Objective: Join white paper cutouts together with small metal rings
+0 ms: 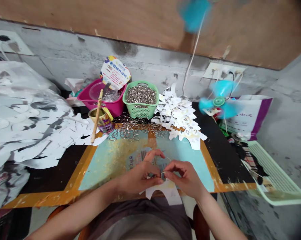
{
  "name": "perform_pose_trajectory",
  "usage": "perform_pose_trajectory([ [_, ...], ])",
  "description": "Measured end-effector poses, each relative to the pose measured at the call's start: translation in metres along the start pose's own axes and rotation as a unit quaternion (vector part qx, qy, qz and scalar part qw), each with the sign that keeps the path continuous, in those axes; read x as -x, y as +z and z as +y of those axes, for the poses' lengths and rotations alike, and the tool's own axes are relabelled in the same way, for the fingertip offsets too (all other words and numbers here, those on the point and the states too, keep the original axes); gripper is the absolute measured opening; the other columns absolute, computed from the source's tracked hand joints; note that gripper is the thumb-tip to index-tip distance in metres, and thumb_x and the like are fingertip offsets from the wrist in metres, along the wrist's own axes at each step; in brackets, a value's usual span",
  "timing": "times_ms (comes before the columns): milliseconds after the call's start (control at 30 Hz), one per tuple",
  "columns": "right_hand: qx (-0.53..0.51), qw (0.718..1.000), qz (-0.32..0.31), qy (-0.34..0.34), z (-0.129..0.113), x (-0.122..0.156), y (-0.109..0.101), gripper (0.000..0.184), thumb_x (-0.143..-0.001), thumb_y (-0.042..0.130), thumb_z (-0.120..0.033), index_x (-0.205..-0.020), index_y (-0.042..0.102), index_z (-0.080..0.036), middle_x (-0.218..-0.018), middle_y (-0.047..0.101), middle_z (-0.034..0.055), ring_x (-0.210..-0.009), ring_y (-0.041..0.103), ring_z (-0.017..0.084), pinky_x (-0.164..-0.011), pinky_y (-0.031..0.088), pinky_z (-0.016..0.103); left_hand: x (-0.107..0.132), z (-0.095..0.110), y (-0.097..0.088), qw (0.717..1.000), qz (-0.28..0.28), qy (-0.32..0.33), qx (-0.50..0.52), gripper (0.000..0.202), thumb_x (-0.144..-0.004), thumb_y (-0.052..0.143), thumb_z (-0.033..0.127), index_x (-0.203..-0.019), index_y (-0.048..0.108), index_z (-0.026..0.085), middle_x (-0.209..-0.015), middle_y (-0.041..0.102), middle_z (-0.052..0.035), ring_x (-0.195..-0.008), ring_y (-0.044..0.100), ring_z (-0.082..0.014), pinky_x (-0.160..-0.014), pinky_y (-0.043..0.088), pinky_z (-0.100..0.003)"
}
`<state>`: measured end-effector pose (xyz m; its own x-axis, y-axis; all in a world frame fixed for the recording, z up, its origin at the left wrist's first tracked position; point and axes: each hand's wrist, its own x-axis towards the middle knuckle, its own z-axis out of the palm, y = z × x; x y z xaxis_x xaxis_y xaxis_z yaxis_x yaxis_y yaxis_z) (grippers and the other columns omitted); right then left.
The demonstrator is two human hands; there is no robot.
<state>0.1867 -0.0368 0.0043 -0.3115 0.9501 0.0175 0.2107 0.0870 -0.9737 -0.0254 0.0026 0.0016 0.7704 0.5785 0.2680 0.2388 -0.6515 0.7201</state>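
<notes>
My left hand (pixel 140 175) and my right hand (pixel 184 176) meet above a pale blue board (pixel 190 166), with their fingertips pinching a small metal ring (pixel 163 176). Below the fingers, a white paper cut-out (pixel 165 192) lies partly hidden by my hands. Many linked metal rings (pixel 137 129) spread across the board's far edge. A green plastic basket (pixel 140 111) full of loose rings stands behind them. Stacked white cut-outs (pixel 178 115) lie to its right.
A large heap of white cut-outs (pixel 27 116) covers the black table's (pixel 210 140) left side. A pink tub (pixel 107 104) and a cup holding a wooden stick (pixel 102 120) stand at the back. A spinning teal fan (pixel 219 101) sits back right, with a green mesh tray (pixel 273 170) beyond the table's edge.
</notes>
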Motion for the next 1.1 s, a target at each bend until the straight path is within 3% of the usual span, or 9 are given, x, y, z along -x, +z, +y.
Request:
perform_pose_trajectory([
  [200, 0.048, 0.999, -0.017, 0.004, -0.005, 0.001, -0.003, 0.016, -0.088, 0.065, -0.028, -0.081, 0.073, -0.017, -0.072, 0.072, 0.0031, -0.064, 0.060, 0.013, -0.057, 0.040, 0.023, -0.002, 0.000, 0.005, 0.995, -0.018, -0.037, 0.089, 0.025, -0.091, 0.065, 0.032, -0.075, 0.072, 0.015, -0.137, 0.045, -0.0120, -0.141, 0.035, -0.0286, -0.115, 0.034, -0.039],
  [400, -0.225, 0.971, -0.037, 0.067, 0.018, 0.004, -0.013, 0.043, -0.078, 0.075, -0.054, -0.102, 0.077, -0.019, -0.094, 0.076, 0.0085, -0.080, 0.068, 0.020, -0.066, 0.050, 0.026, -0.001, -0.001, 0.002, 0.991, 0.008, -0.050, 0.125, 0.031, -0.095, 0.058, 0.035, -0.074, 0.070, 0.016, -0.126, 0.054, -0.0136, -0.142, 0.031, -0.0306, -0.111, 0.037, -0.037],
  [600, -0.182, 0.981, 0.019, 0.071, 0.021, 0.007, 0.000, 0.024, -0.079, 0.079, -0.039, -0.076, 0.073, -0.016, -0.063, 0.062, -0.0007, -0.054, 0.048, 0.008, -0.052, 0.034, 0.019, -0.006, -0.002, 0.001, 0.991, 0.020, -0.066, 0.113, 0.035, -0.095, 0.056, 0.035, -0.067, 0.067, 0.018, -0.117, 0.058, -0.0130, -0.138, 0.036, -0.0296, -0.106, 0.040, -0.036],
  [700, -0.199, 0.975, 0.074, 0.068, 0.024, 0.009, 0.005, 0.023, -0.079, 0.079, -0.038, -0.075, 0.073, -0.016, -0.062, 0.061, -0.0010, -0.054, 0.046, 0.008, -0.052, 0.033, 0.020, 0.000, -0.002, 0.005, 0.982, 0.111, -0.101, 0.111, 0.032, -0.093, 0.058, 0.043, -0.081, 0.073, 0.018, -0.132, 0.050, -0.0136, -0.131, 0.044, -0.0298, -0.100, 0.044, -0.036],
  [800, -0.199, 0.968, 0.144, 0.054, 0.030, 0.011, 0.007, 0.020, -0.079, 0.078, -0.036, -0.075, 0.074, -0.017, -0.064, 0.062, 0.0000, -0.057, 0.047, 0.009, -0.053, 0.034, 0.021, 0.022, 0.006, 0.018, 0.938, 0.307, -0.133, 0.088, 0.034, -0.092, 0.057, 0.050, -0.090, 0.071, 0.018, -0.115, 0.059, -0.0121, -0.112, 0.053, -0.0263, -0.094, 0.045, -0.035],
  [867, -0.186, 0.967, 0.170, 0.043, 0.031, 0.013, 0.009, 0.019, -0.081, 0.076, -0.036, -0.077, 0.075, -0.017, -0.065, 0.062, 0.0005, -0.059, 0.047, 0.010, -0.053, 0.034, 0.021, 0.040, 0.016, 0.033, 0.906, 0.368, -0.166, 0.127, 0.038, -0.094, 0.054, 0.049, -0.075, 0.064, 0.017, -0.081, 0.060, -0.0055, -0.080, 0.056, -0.0184, -0.073, 0.045, -0.028],
  [933, -0.174, 0.968, 0.178, 0.040, 0.031, 0.015, 0.011, 0.020, -0.083, 0.075, -0.037, -0.079, 0.075, -0.018, -0.065, 0.062, 0.0003, -0.059, 0.047, 0.010, -0.053, 0.034, 0.021, 0.054, 0.027, 0.051, 0.908, 0.241, -0.244, 0.242, 0.043, -0.092, 0.058, 0.051, -0.067, 0.063, 0.016, -0.062, 0.056, -0.0022, -0.061, 0.052, -0.0136, -0.057, 0.040, -0.023],
  [1000, -0.170, 0.968, 0.178, 0.044, 0.028, 0.016, 0.016, 0.020, -0.084, 0.074, -0.038, -0.080, 0.075, -0.018, -0.066, 0.062, -0.0002, -0.058, 0.046, 0.010, -0.052, 0.033, 0.021, 0.056, 0.034, 0.068, 0.845, 0.151, -0.313, 0.407, 0.051, -0.086, 0.059, 0.065, -0.084, 0.069, 0.014, -0.070, 0.066, -0.0066, -0.060, 0.057, -0.0143, -0.052, 0.040, -0.022],
  [1100, -0.178, 0.965, 0.184, 0.050, 0.025, 0.017, 0.026, 0.021, -0.084, 0.074, -0.039, -0.080, 0.075, -0.018, -0.066, 0.062, -0.0004, -0.058, 0.047, 0.010, -0.052, 0.034, 0.021, 0.042, 0.031, 0.083, 0.726, 0.239, -0.349, 0.542, 0.055, -0.080, 0.064, 0.069, -0.093, 0.069, 0.015, -0.082, 0.070, -0.0079, -0.060, 0.060, -0.0136, -0.047, 0.039, -0.020],
])
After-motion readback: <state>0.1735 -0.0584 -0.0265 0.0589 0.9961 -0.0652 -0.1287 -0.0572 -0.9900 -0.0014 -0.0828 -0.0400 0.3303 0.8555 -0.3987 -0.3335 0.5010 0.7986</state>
